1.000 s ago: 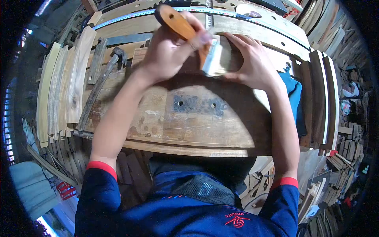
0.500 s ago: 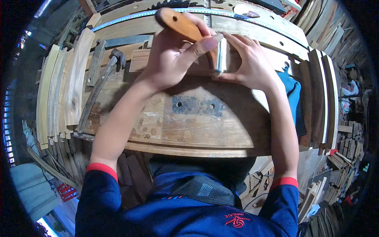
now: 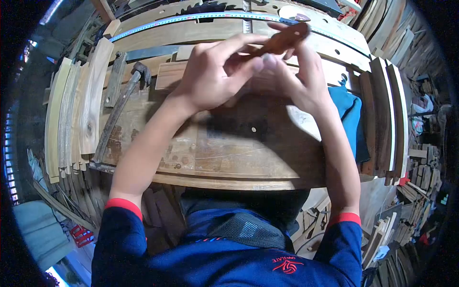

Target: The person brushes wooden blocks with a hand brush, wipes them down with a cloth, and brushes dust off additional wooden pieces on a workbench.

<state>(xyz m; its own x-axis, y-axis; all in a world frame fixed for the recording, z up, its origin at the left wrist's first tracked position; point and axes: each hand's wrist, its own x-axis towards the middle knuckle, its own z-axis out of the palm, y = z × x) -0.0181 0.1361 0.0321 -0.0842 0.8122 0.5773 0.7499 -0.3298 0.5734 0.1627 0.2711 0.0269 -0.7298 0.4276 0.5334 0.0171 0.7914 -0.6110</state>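
Observation:
A flat paintbrush with a brown wooden handle (image 3: 286,40) is held up over the workbench between my two hands. A hole shows near the handle's dark tip, which points up and to the right. My left hand (image 3: 210,74) is closed around the lower handle, its thumb pressed near the middle. My right hand (image 3: 308,79) is closed at the handle from the other side, its thumb tip close to the left thumb and its fingers partly behind the wood. The metal band and the bristles are hidden by my hands.
A hammer (image 3: 117,112) lies on the bench's left side beside upright wood strips (image 3: 93,100). A tape measure (image 3: 191,17) stretches across the back. A teal cloth (image 3: 349,112) lies at the right, near dark boards (image 3: 382,115). The bench's front edge (image 3: 229,184) is close to my body.
The paintbrush has turned so its handle swings from upper left to upper right. The metal band has gone out of sight, and my right hand has lifted and closed at the handle.

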